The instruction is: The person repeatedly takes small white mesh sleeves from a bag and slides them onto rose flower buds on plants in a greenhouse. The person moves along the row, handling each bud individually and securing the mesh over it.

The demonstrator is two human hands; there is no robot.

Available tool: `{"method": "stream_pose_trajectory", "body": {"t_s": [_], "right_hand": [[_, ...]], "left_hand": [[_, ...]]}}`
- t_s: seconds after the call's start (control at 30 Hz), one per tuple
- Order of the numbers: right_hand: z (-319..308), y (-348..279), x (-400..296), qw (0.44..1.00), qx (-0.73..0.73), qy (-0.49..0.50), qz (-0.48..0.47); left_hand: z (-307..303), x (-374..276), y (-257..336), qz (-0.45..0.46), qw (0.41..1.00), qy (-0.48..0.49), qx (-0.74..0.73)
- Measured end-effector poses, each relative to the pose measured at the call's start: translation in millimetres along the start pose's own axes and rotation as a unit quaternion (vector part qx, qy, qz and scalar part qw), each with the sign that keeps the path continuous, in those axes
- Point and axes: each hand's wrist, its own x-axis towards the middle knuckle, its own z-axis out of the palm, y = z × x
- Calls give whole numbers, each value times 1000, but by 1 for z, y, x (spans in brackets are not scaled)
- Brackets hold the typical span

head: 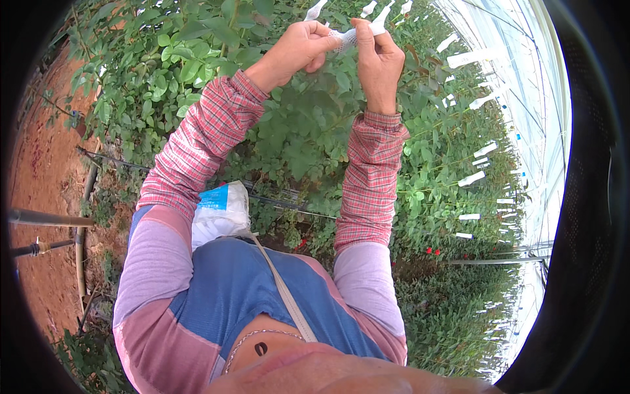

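At the top of the view, my left hand (pixel 301 48) pinches one end of a white mesh bud net (pixel 348 39) between thumb and fingers. My right hand (pixel 379 66) grips the net's other end, so it stretches between both hands above the leafy rose bushes. Close above the right fingers is a white netted bud (pixel 380 22); whether that hand touches it I cannot tell. More white bud nets (pixel 315 10) stand on stems just beyond my hands. Any bud inside the held net is hidden.
A white and blue plastic bag (pixel 221 207) with white contents hangs at my left side from a shoulder strap (pixel 283 285). Dense rose foliage (pixel 295 133) is before me. Pipes (pixel 51 217) cross the red soil path (pixel 54 172) on the left. Netted stems (pixel 471 179) fill the right.
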Motion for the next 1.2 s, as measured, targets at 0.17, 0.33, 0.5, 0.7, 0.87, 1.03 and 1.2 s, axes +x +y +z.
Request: {"method": "stream_pose_trajectory", "body": {"t_s": [0.17,0.33,0.5,0.7,0.87,1.03,1.2], "right_hand": [[0,-5,5,998,-35,35,29],[3,-6,0,998,12,0,66],[5,-7,-7,988,-46,-91,114],[6,-16,-19,983,-151,-26,101],[0,-25,-85,995,-22,-62,74],[7,-8,-209,893,78,-377,233],[23,14,-325,762,128,-484,410]], "left_hand": [[18,-21,-9,65,994,7,88],[24,-19,-14,96,984,65,133],[26,-25,-7,99,981,87,142],[23,-110,10,169,957,76,224],[-53,-236,22,-210,948,-222,89],[-76,-371,-23,-406,868,-222,182],[-46,-474,-75,-311,783,18,538]]}}
